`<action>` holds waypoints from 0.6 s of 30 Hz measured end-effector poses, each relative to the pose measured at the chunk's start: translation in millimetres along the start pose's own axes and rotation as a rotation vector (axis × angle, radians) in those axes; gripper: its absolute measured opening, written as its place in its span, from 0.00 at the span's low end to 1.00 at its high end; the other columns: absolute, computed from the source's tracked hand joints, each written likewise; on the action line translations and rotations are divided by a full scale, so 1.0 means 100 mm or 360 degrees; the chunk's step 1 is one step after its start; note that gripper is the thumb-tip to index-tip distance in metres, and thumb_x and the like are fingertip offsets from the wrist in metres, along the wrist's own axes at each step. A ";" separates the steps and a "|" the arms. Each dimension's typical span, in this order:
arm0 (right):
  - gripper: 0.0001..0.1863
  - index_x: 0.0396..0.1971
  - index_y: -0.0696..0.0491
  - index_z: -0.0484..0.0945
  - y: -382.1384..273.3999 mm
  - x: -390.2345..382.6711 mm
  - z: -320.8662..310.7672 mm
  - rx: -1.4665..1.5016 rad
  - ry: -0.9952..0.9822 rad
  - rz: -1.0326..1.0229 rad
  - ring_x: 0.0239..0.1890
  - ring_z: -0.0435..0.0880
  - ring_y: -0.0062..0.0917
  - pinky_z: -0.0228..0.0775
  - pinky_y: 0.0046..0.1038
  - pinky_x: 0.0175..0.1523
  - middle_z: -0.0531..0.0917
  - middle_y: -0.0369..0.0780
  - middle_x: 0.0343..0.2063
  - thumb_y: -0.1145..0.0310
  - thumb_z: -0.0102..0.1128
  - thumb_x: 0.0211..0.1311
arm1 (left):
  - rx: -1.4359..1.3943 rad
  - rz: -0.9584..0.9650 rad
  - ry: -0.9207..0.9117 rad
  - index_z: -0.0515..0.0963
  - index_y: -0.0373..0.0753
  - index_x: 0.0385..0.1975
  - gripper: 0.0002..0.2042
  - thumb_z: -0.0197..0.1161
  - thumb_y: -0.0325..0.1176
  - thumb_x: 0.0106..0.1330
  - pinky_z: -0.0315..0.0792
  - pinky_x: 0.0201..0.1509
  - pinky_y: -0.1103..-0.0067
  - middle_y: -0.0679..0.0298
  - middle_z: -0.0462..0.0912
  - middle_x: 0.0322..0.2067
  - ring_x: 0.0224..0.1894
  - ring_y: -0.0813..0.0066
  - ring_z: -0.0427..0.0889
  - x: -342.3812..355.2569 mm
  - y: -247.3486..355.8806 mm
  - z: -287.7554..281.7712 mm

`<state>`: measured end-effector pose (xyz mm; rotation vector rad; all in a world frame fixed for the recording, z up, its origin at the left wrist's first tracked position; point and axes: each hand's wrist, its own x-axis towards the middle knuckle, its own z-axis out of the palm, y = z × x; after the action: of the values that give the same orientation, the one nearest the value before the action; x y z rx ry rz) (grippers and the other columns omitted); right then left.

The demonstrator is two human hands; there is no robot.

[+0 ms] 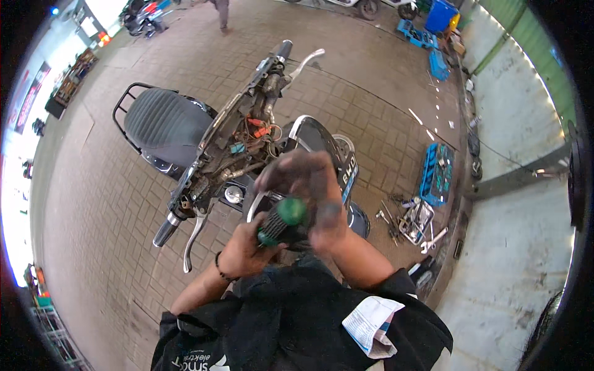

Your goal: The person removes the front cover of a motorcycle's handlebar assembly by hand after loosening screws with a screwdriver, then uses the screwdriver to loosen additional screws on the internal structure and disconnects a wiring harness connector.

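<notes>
My left hand (247,248) is wrapped round a screwdriver-like handle (282,221) with a black ribbed grip and green ends. One green end points up toward me; its other end is hidden. My right hand (312,188) is raised just beyond and to the right of this handle, its fingers smeared by motion. Both hands are above the front of a black motorbike (318,139). Its handlebar section (223,139) lies uncovered, showing loose wiring and orange-red connectors (260,128). A teal connector (237,148) sits among the wires.
A blue toolbox (437,174) full of tools stands on the paving at right. Beside it lie a metal tray (416,221) and several wrenches. The ribbed seat (167,125) is at left. A wall (520,260) borders the right side. Another person's leg (223,13) shows far off.
</notes>
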<state>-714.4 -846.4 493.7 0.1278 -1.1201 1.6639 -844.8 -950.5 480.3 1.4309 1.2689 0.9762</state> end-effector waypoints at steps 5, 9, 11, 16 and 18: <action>0.15 0.43 0.56 0.72 0.45 0.39 -0.74 -0.2084 -0.0442 0.0118 0.51 0.72 0.35 0.65 0.39 0.55 0.74 0.45 0.45 0.66 0.55 0.56 | -0.0140 -0.0290 0.0390 0.72 0.31 0.39 0.14 0.65 0.28 0.55 0.70 0.22 0.80 0.62 0.77 0.19 0.19 0.76 0.79 -0.43 -0.09 -0.18; 0.15 0.40 0.54 0.74 0.77 0.55 -0.68 -0.2773 -0.0704 -0.0145 0.49 0.73 0.41 0.65 0.39 0.53 0.76 0.46 0.41 0.70 0.59 0.50 | 0.0116 -0.0183 0.0585 0.71 0.31 0.40 0.14 0.63 0.27 0.54 0.70 0.21 0.79 0.62 0.77 0.18 0.17 0.75 0.78 -0.67 -0.26 -0.25; 0.18 0.42 0.55 0.73 0.81 0.58 -0.61 -0.2786 -0.0768 -0.0027 0.51 0.72 0.40 0.63 0.40 0.55 0.76 0.45 0.41 0.67 0.61 0.49 | 0.0016 -0.0254 0.0814 0.71 0.31 0.39 0.14 0.63 0.27 0.54 0.69 0.21 0.80 0.62 0.77 0.18 0.17 0.75 0.78 -0.73 -0.29 -0.25; 0.23 0.47 0.54 0.72 0.93 0.35 -0.68 -0.2805 -0.0553 0.0444 0.56 0.68 0.39 0.60 0.45 0.58 0.73 0.48 0.48 0.64 0.62 0.49 | 0.0324 -0.0088 0.0722 0.71 0.33 0.33 0.17 0.67 0.38 0.54 0.68 0.21 0.81 0.66 0.74 0.18 0.19 0.79 0.75 -0.73 -0.42 -0.43; 0.24 0.47 0.53 0.72 0.98 0.37 -0.69 -0.2937 -0.0486 0.0312 0.57 0.66 0.41 0.59 0.47 0.58 0.71 0.49 0.50 0.64 0.63 0.48 | 0.0262 -0.0022 0.0606 0.72 0.35 0.29 0.18 0.69 0.42 0.53 0.68 0.23 0.80 0.67 0.74 0.17 0.19 0.78 0.75 -0.67 -0.43 -0.48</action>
<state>-778.8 -769.6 417.8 -0.9348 -2.4819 0.2119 -910.7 -1009.1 450.9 1.3987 1.6666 1.1964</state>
